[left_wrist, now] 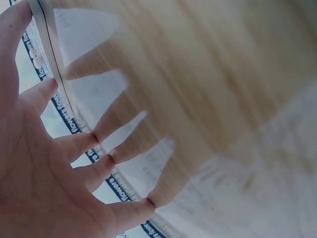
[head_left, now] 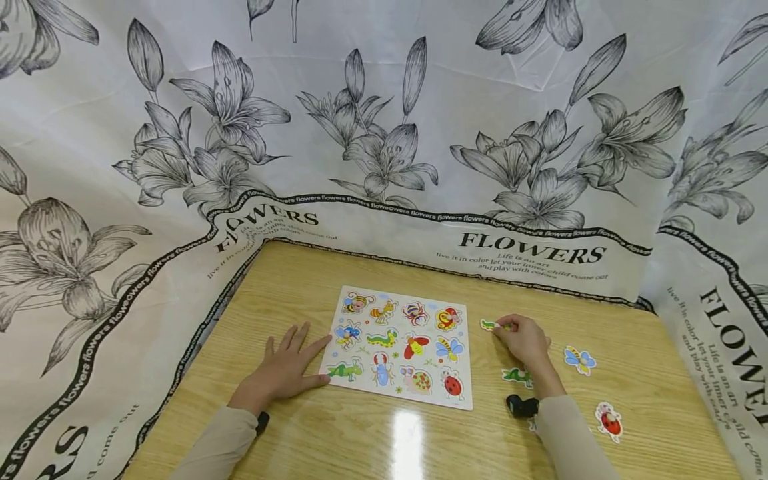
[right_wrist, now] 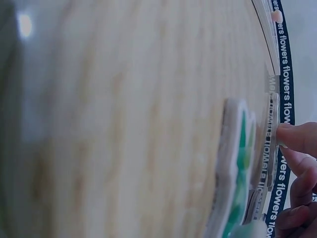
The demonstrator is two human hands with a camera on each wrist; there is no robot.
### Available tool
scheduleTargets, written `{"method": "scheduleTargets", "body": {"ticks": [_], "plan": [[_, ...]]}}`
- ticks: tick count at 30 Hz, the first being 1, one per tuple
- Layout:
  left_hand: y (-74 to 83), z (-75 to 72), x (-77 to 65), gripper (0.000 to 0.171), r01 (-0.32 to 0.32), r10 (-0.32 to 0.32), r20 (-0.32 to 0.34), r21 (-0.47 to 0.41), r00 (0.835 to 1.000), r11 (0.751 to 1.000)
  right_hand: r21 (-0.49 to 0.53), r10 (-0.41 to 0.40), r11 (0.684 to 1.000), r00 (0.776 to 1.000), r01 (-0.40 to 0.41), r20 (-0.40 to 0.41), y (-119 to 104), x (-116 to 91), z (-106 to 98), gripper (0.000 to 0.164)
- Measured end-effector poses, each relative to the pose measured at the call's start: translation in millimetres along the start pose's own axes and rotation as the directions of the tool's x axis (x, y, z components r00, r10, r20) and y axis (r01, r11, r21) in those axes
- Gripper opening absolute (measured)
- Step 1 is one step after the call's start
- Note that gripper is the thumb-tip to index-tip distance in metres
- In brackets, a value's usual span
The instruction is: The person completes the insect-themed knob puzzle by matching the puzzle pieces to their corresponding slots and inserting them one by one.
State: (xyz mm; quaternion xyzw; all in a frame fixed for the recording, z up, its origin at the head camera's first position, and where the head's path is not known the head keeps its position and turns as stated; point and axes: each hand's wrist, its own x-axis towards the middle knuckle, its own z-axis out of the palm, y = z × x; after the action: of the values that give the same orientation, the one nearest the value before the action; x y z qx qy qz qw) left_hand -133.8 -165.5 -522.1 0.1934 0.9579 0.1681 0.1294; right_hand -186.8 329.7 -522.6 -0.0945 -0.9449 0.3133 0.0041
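A wooden insect puzzle board (head_left: 414,399) lies flat on the table, covered with several coloured insect pictures. At its left edge my left hand (head_left: 287,370) rests with spread fingers, the thumb and index finger touching the board; the left wrist view shows the fingertips (left_wrist: 148,202) on the tabletop. Right of the board, my right hand (head_left: 525,341) pinches a small green caterpillar puzzle piece (head_left: 487,325), partly covered by the fingers. In the right wrist view the thumb (right_wrist: 297,136) and finger meet at that piece's knob. A green grasshopper piece (head_left: 515,377) lies below the right hand.
Farther right lie a blue-winged insect piece (head_left: 579,360) and a ladybug piece (head_left: 609,421). Another piece is mostly hidden under the right wrist, which carries a black camera (head_left: 521,405). Flower-printed cloth (head_left: 384,160) hangs around the back and sides of the wooden table (head_left: 336,440).
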Motion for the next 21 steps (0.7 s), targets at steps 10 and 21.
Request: {"method": "scheduleTargets", "body": {"ticks": [10,21], "plan": [[-1.8,1.6,0.6,0.08,-0.003,0.003,-0.003,-0.005,1.0,1.0,0.015,-0.034,0.999,0.999,0.034,-0.007,-8,-6,2,0.027],[-4.1,4.4,2.6,0.081,-0.008,0.008,-0.006,0.006,1.0,1.0,0.026,-0.132,0.991,0.991,0.132,0.012,-35,-9,10,0.027]]}}
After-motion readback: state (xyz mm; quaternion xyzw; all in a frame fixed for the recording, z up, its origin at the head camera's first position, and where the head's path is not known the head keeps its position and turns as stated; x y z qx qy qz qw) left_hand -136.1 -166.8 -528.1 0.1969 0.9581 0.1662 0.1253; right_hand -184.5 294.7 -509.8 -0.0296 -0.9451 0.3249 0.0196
